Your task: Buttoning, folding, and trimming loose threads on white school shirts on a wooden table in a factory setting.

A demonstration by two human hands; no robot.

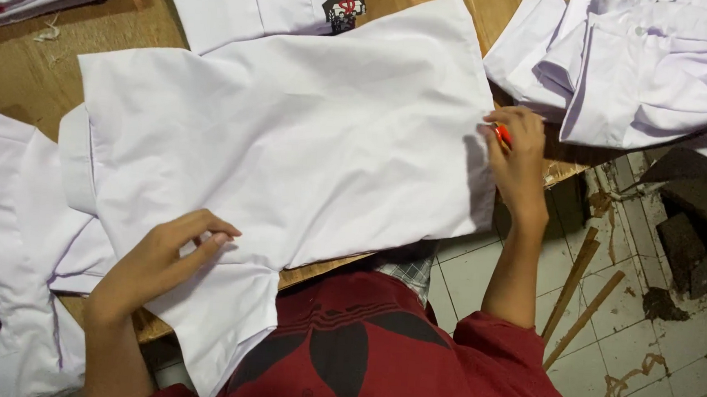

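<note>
My left hand (157,264) lies flat on the white shirt (292,137), fingers spread and relaxed, pressing the cloth near its short sleeve at the near edge of the wooden table (18,72); it grips nothing. My right hand (515,159) is curled narrow around a small orange tool (502,134), pinched between thumb and fingers right at the shirt's hem edge, by the table's right edge. What kind of tool it is I cannot tell, as most of it is hidden in the fist.

The shirt lies back-up and spread smooth, its long axis running across the table from the collar (76,157) on my left to the hem on my right. One sleeve hangs over the near edge toward my red top (377,355).

More white shirts lie around it: a badge-pocket shirt (259,5) beyond, a heap (640,61) at the far right corner.
</note>
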